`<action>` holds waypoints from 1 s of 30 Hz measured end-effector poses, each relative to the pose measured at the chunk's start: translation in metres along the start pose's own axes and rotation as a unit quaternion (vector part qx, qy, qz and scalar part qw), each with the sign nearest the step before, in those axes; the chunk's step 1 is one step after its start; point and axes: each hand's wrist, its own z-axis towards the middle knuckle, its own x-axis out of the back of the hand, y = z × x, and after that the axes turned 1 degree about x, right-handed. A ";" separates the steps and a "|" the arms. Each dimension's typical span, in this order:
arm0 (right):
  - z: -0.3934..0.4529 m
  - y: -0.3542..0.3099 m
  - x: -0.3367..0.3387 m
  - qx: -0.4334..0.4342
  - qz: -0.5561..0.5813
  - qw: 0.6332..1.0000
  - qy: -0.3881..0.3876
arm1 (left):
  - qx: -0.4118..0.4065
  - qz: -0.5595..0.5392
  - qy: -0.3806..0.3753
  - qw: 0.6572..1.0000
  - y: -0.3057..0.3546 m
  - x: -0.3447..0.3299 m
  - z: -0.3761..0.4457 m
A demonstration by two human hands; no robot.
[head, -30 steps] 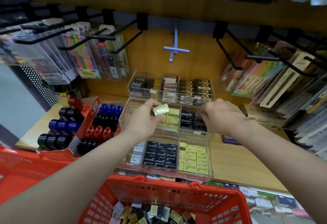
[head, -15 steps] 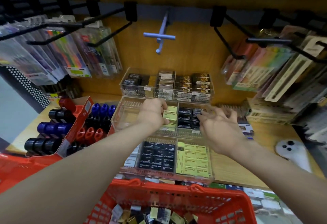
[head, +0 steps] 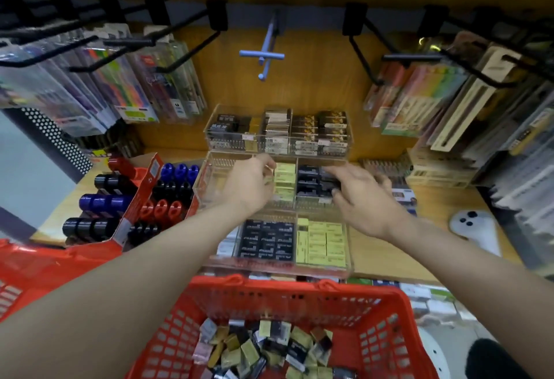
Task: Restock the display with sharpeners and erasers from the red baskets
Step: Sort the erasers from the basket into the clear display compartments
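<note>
**Head view: both hands at the middle tier of the eraser display**

My left hand (head: 250, 184) pinches a small yellow eraser (head: 270, 177) at the edge of the yellow stack (head: 284, 181) in the clear tiered display (head: 207, 195). My right hand (head: 359, 195) hangs with loose fingers over the black packs (head: 311, 182) beside it, holding nothing I can see.

I judge these erasers light, firm and film-wrapped, so likely slick; a pinch across the short sides should hold.

The tier above overhangs the back of the compartment. More stock lies loose in the red basket (head: 380, 333) below. Sharpeners (head: 168, 190) in a red carton stand left on the bench (head: 386, 255); black hooks (head: 368, 58) jut out overhead.
</note>
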 end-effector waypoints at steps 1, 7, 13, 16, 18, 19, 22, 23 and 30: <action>-0.012 -0.007 0.000 0.024 0.022 0.998 0.055 | -0.050 0.012 0.023 0.998 0.000 0.005 -0.016; -0.106 -0.064 -0.042 -0.007 0.008 0.995 -0.096 | -0.155 0.142 -0.179 0.961 -0.011 0.002 -0.133; -0.172 -0.039 -0.112 -0.160 0.047 0.954 -0.249 | -0.049 0.156 -0.357 0.920 -0.056 -0.035 -0.195; -0.198 -0.011 -0.138 -0.208 0.034 0.941 -0.266 | 0.001 0.136 -0.393 0.909 -0.093 -0.059 -0.217; -0.211 0.006 -0.156 -0.224 0.037 0.934 -0.277 | 0.032 0.126 -0.423 0.897 -0.116 -0.078 -0.228; -0.215 0.013 -0.165 -0.221 0.030 0.932 -0.285 | 0.047 0.121 -0.433 0.892 -0.126 -0.088 -0.231; -0.218 0.025 -0.195 -0.191 -0.011 0.931 -0.312 | 0.094 0.102 -0.433 0.891 -0.146 -0.117 -0.234; -0.217 0.026 -0.205 -0.181 -0.023 0.930 -0.318 | 0.104 0.098 -0.422 0.895 -0.150 -0.126 -0.233; -0.211 0.043 -0.265 -0.166 -0.071 0.934 -0.309 | 0.112 0.050 -0.361 0.924 -0.158 -0.171 -0.232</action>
